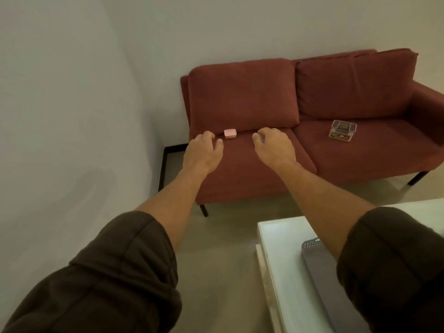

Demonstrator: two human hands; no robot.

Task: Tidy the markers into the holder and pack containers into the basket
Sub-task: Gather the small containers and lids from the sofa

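Note:
A small pink container (230,134) lies on the left seat of a red sofa (355,150), close to the back cushion. Both arms stretch out toward it. My left hand (204,153) hovers just left of it, fingers apart and curled, holding nothing. My right hand (274,147) hovers to its right, also loosely curled and empty. A clear plastic container (342,130) with small items inside sits on the right seat. A grey basket (322,265) stands on the white table at lower right, partly hidden by my right sleeve. No markers or holder are in view.
The white table (283,248) fills the lower right corner. A black metal frame (163,164) stands between the sofa's left end and the wall. Beige floor lies between me and the sofa.

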